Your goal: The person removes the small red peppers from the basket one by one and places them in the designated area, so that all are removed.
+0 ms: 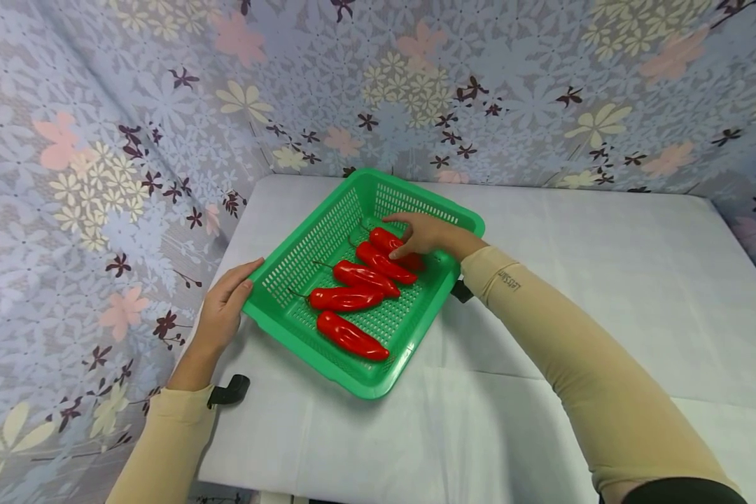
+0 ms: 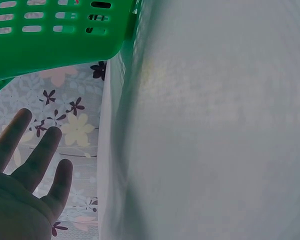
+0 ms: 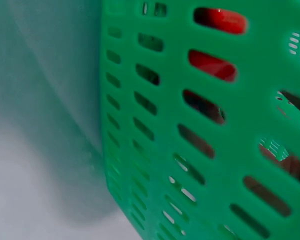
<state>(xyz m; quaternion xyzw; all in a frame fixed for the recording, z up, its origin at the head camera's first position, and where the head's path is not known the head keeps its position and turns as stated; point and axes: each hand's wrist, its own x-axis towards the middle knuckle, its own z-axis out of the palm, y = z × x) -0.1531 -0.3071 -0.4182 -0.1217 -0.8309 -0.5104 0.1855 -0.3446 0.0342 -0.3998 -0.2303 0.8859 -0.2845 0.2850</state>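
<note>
A green plastic basket [image 1: 409, 343] sits slantwise on the cloth-covered table, with several glossy red chili peppers [image 1: 353, 336] lying in a row on its slotted bottom. My left hand [image 1: 222, 308] touches the rim at the left corner with thumb and forefinger. In the left wrist view its three other fingers [image 2: 37, 159] are straight and spread below the basket. My right hand [image 1: 425, 234] reaches inside over the farthest pepper [image 1: 384, 240], thumb and forefinger spread on either side of it. The right wrist view shows mostly the basket's slotted wall [image 3: 165, 115], hiding that hand's fingertips.
A white cloth [image 1: 579, 280] covers the table and extends to the right of the basket. Flower-patterned fabric [image 1: 384, 91] hangs behind and along the left. The table's left edge runs near my left hand. Dark wrist mounts [image 1: 229, 390] stick out at both sleeves.
</note>
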